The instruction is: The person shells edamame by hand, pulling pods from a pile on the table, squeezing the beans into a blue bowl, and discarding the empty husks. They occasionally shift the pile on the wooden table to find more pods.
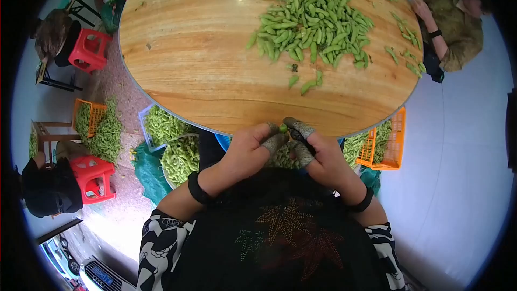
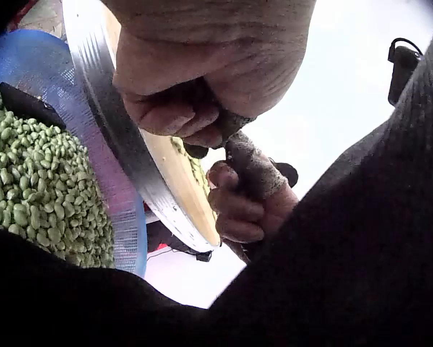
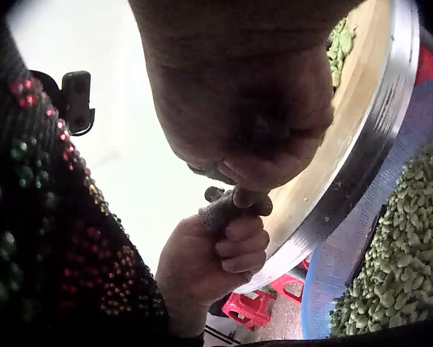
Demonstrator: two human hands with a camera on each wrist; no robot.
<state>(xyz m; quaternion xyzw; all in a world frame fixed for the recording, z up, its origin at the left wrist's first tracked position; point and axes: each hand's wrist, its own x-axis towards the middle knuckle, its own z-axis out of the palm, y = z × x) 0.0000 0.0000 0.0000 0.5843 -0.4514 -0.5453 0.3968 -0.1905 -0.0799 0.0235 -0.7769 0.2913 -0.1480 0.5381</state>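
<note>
A small green soybean pod [image 1: 283, 128] shows between my fingertips, just past the table's near edge. My left hand [image 1: 245, 148] pinches it with grey-covered fingertips. Close on the other side is my right hand [image 1: 323, 153], a covered fingertip right at the pod, with a gap to its other covered finger. In the left wrist view my right hand's bare fingers [image 2: 239, 217] are curled; I cannot tell whether it grips the pod too. Below the hands, a blue mesh basket [image 2: 133, 238] holds shelled green beans [image 2: 43, 188]. A heap of pods [image 1: 312, 21] lies on the round wooden table [image 1: 188, 59].
Crates of pods stand below the table, including an orange crate [image 1: 397, 140] on the right and a pale crate [image 1: 144, 124] on the left. Red stools [image 1: 89, 48] are at the left. Another person [image 1: 452, 27] sits across at the right.
</note>
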